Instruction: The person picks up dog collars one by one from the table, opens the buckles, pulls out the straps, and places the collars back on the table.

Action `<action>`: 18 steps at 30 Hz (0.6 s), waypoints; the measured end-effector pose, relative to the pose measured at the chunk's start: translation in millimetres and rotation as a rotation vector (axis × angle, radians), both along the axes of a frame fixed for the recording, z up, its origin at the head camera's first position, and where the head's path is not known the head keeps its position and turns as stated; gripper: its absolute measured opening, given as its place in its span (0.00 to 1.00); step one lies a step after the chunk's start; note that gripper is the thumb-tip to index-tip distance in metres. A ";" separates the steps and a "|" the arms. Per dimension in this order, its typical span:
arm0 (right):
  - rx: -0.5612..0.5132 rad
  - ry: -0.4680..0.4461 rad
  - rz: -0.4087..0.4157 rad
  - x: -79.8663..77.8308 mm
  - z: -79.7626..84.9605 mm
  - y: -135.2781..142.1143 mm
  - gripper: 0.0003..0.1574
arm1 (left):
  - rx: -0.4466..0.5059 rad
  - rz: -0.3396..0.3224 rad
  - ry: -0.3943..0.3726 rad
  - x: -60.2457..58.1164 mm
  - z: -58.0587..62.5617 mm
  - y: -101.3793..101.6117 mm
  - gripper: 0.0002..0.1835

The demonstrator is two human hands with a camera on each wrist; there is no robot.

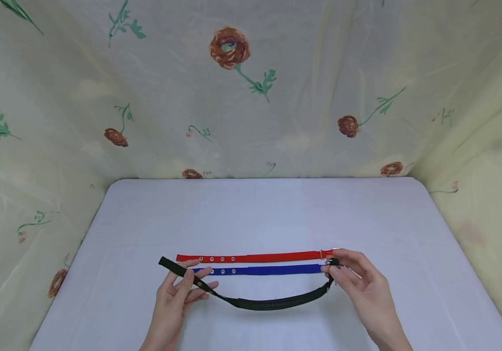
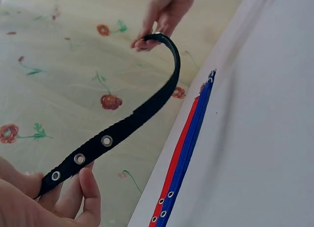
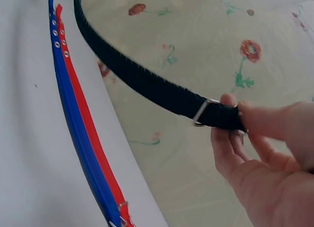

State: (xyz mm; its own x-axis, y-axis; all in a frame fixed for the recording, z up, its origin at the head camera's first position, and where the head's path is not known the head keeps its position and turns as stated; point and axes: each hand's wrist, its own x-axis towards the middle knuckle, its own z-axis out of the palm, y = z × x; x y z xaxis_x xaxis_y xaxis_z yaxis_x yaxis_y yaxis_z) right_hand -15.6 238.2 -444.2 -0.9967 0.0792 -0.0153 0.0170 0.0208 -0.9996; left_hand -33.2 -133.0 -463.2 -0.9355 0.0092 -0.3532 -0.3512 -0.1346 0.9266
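A black collar hangs in a sagging curve between the two hands, held above the table. The left hand pinches its strap near the tip, beside the metal eyelets. At the other end, the right hand pinches the buckle end, where a metal loop shows in the right wrist view. Behind the black collar, a blue collar and a red collar lie straight and parallel, eyelets toward the left and buckles toward the right. In the head view the right fingers partly cover those buckles.
A white-covered table with rounded back corners carries the collars. Cream cloth with a flower print hangs behind the table and along both its sides.
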 end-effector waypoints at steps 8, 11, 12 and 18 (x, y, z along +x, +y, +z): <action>0.195 -0.128 -0.353 -10.9 -1.7 9.7 0.22 | 0.021 0.176 -0.041 -4.5 -1.9 -6.2 0.25; 0.270 -0.147 -0.487 -15.4 -3.5 10.6 0.23 | -0.025 0.237 -0.052 -8.6 -4.5 -5.4 0.24; 0.298 -0.142 -0.517 -16.7 -4.4 11.2 0.24 | -0.048 0.252 -0.051 -10.3 -5.5 -5.5 0.24; 0.539 -0.122 -0.539 -21.0 -12.2 13.9 0.26 | -0.133 0.217 -0.012 -25.3 -10.9 -15.1 0.24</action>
State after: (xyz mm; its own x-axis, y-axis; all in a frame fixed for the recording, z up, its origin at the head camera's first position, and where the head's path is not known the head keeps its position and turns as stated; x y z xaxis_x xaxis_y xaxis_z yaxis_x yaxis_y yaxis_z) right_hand -36.6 252.1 -456.4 -0.8121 0.5808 0.0562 0.2719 0.4618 -0.8443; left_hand -58.6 -148.1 -474.2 -0.9063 -0.2384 -0.3490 -0.3385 -0.0851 0.9371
